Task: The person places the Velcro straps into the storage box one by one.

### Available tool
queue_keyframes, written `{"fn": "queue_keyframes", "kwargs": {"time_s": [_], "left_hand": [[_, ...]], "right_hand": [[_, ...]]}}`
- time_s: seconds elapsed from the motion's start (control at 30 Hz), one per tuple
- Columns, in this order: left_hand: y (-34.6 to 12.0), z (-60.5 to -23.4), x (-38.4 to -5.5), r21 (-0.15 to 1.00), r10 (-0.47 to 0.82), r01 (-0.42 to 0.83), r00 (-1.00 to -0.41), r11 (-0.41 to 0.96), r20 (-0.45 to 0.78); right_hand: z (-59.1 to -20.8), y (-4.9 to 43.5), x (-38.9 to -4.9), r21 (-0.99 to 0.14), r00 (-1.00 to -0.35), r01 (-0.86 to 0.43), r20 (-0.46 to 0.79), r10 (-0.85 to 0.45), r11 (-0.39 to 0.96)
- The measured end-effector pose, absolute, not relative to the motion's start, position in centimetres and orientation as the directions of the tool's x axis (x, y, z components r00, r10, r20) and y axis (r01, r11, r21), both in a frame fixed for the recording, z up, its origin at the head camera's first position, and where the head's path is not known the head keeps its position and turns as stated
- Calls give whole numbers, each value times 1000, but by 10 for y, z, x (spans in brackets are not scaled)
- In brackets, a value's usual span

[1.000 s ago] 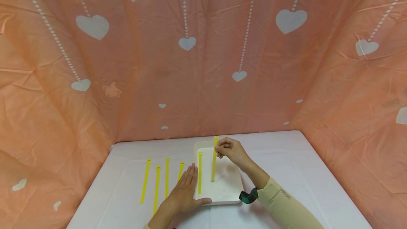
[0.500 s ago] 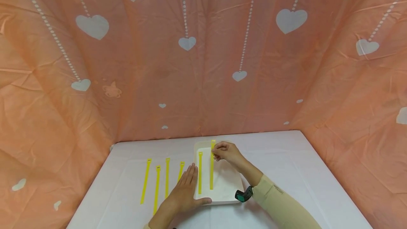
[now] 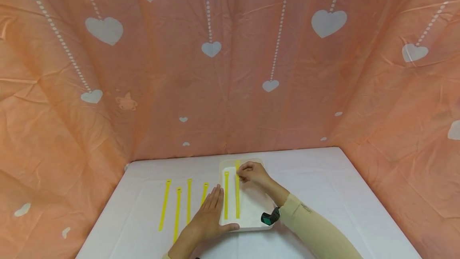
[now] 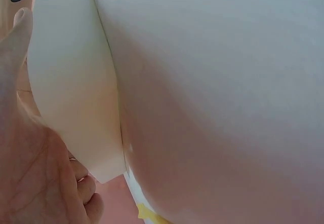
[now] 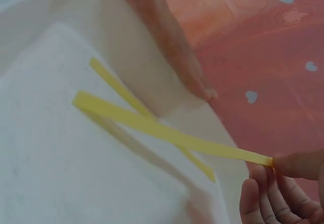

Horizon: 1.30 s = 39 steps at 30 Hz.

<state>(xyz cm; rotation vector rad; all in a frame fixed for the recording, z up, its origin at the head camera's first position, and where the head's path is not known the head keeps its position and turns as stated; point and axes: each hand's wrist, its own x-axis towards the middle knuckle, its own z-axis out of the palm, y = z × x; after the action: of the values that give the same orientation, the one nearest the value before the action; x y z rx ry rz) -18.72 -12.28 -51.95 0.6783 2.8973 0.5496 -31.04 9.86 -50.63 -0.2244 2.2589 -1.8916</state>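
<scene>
One table (image 3: 323, 179) lies beneath two hands (image 3: 208, 214), one tray (image 3: 251, 211), six yellow strips (image 3: 164, 205).

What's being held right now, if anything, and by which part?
The right hand pinches a yellow strip near its far end. The left hand lies straight-fingered against the side of the white tray, apparently without gripping it.

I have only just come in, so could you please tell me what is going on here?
A person's right hand pinches a yellow strip near one end, over a white tray. A second strip lies in the tray, and the left hand rests against the tray's left side. Four more strips lie on the white table, to the left of the tray.
</scene>
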Motion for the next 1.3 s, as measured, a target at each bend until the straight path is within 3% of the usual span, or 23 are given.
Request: {"fn": "queue_keyframes", "kwargs": {"time_s": [0.57, 1.1, 1.3], "left_hand": [[-125, -544, -195, 325, 449, 452, -889, 831, 86], [-124, -531, -189, 388, 468, 456, -881, 801, 70], [-124, -534, -190, 350, 453, 439, -890, 827, 47]], "right_hand": [[-527, 85, -328, -953, -969, 31, -101, -223, 300], [-532, 77, -335, -945, -959, 46, -132, -250, 324], [-535, 75, -333, -935, -963, 19, -112, -245, 355]]}}
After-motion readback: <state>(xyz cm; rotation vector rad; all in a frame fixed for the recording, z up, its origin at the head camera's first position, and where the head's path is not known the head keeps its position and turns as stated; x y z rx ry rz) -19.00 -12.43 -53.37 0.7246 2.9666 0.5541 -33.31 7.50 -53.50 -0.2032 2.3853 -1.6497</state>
